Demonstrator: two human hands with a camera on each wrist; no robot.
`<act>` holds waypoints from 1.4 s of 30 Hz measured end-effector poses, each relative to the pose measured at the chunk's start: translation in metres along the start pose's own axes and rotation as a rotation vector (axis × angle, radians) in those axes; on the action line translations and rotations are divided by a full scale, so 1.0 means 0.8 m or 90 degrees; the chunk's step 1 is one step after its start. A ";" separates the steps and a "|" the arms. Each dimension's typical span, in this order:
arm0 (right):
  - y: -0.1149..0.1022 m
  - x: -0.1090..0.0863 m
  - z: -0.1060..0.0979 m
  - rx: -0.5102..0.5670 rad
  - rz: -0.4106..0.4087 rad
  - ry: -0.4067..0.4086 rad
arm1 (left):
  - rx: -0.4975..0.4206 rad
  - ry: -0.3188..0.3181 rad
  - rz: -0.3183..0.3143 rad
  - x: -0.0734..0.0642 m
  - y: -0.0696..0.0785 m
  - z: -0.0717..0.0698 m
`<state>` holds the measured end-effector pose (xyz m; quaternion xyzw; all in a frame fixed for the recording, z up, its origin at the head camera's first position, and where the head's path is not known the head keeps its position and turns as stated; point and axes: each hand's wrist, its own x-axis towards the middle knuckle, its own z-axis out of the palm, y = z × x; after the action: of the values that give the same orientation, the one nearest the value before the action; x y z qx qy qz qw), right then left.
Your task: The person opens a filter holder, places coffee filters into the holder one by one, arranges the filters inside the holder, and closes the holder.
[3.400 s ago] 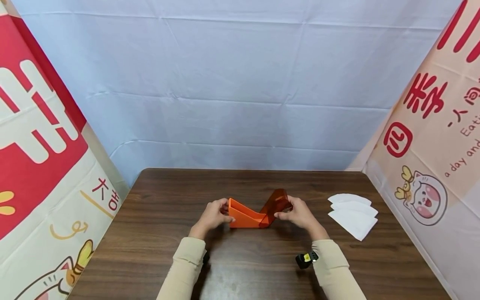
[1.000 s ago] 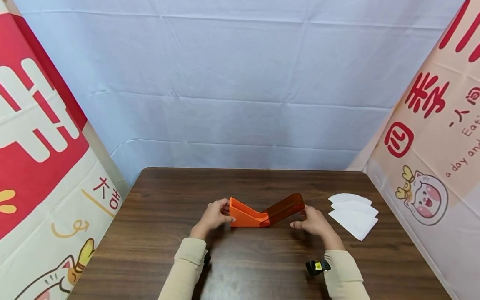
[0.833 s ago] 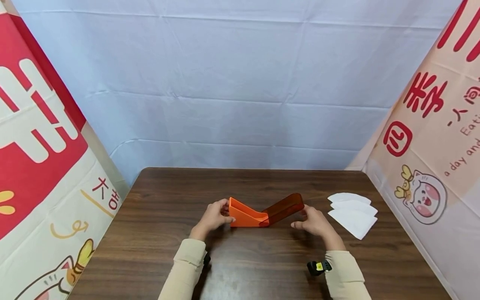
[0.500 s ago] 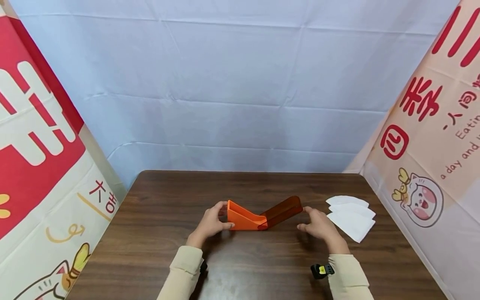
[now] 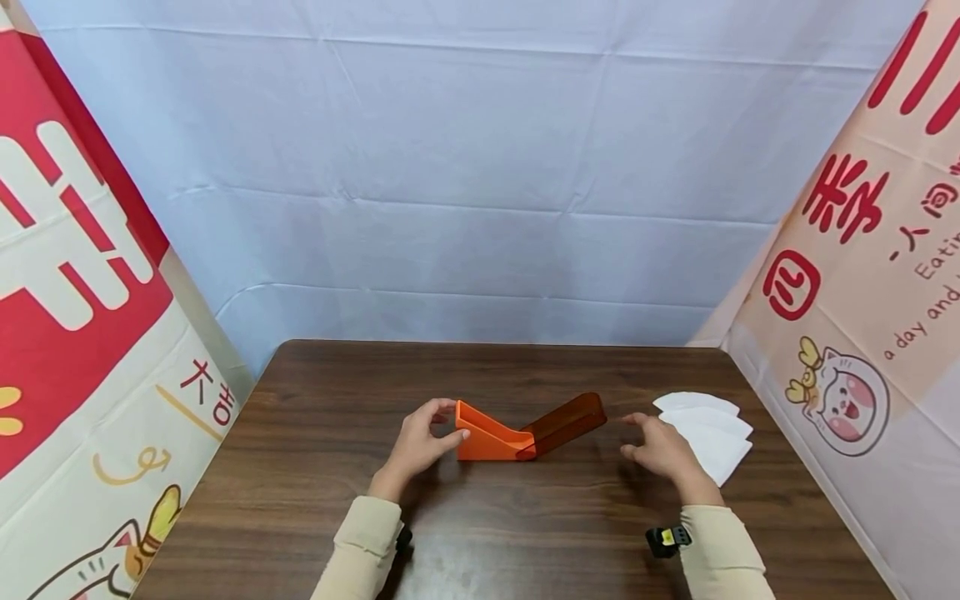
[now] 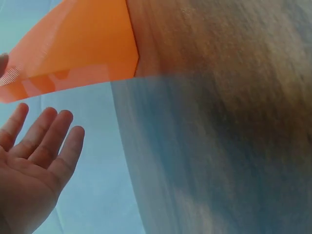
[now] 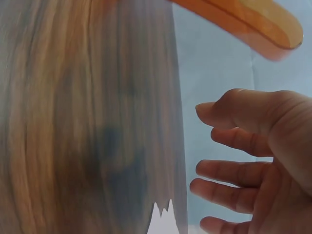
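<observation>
An orange wedge-shaped filter holder stands on the table, its translucent amber lid swung up and out to the right. At the holder's left end is my left hand, thumb and fingers spread around that end. The left wrist view shows its fingers extended and apart from the orange wall. My right hand hovers between the lid and a fan of white cone coffee filters, overlapping their left edge in the head view. Its fingers are loosely bent with nothing between them, below the lid's end in the right wrist view.
The brown wooden table carries the holder and filters. A pale cloth hangs behind it, with printed cloths along both sides. Each wrist wears a small black camera.
My right hand has let go of the lid and moved right, towards the filters. The lid has swung lower to the right. My left hand has loosened and shifted slightly left.
</observation>
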<state>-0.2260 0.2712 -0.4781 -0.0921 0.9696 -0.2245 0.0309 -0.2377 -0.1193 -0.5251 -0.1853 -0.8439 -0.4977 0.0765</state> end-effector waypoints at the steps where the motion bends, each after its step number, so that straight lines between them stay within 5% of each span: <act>1: 0.003 0.000 -0.001 -0.004 0.002 0.000 | -0.004 0.006 0.000 0.000 0.002 0.000; 11: 0.031 -0.002 -0.006 -0.029 0.009 0.011 | -0.021 0.079 0.076 0.003 0.007 -0.005; 21: 0.057 -0.003 -0.010 -0.039 0.030 0.018 | -0.028 0.087 0.126 0.004 0.009 -0.003; 42: 0.102 0.004 -0.024 -0.070 0.058 0.011 | -0.045 0.088 0.069 0.009 0.017 0.004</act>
<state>-0.2446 0.3509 -0.4969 -0.0477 0.9839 -0.1700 0.0277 -0.2387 -0.1087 -0.5136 -0.1987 -0.8074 -0.5336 0.1549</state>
